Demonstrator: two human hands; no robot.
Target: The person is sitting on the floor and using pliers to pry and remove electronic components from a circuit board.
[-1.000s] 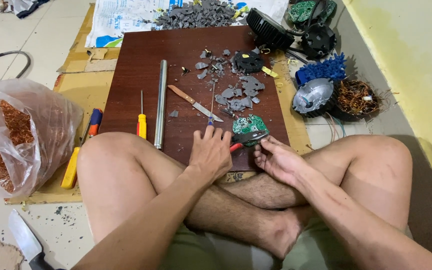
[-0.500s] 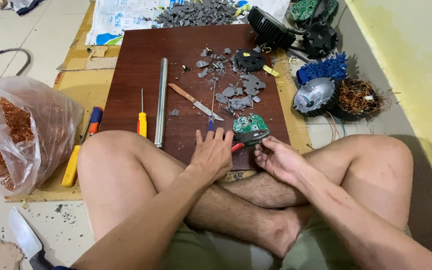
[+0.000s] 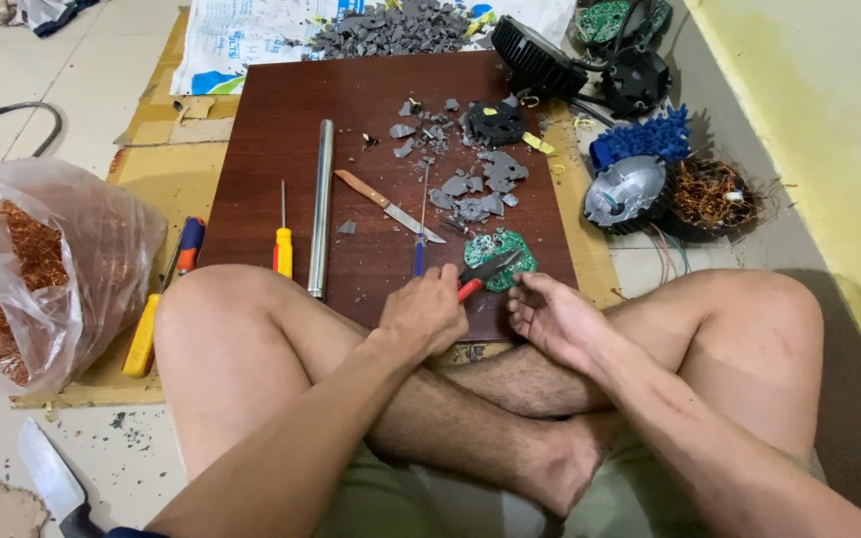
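Gripping the red handles of small pliers (image 3: 477,278), the left hand (image 3: 426,314) is curled closed around them, knuckles up, with the forearm coming over the left knee. Its dark jaws point to the green circuit board (image 3: 499,257), which lies at the near edge of the brown wooden board (image 3: 281,130), just in front of both hands. On the other side, the right hand (image 3: 550,317) rests palm up near the circuit board, fingers loosely bent and holding nothing; its fingertips are just beside the board's edge. Further on the wood lie a blue screwdriver (image 3: 419,249), a knife (image 3: 386,204) and grey plastic pieces (image 3: 475,189). Left part of the wood has free room between a metal rod (image 3: 321,204) and the edge.
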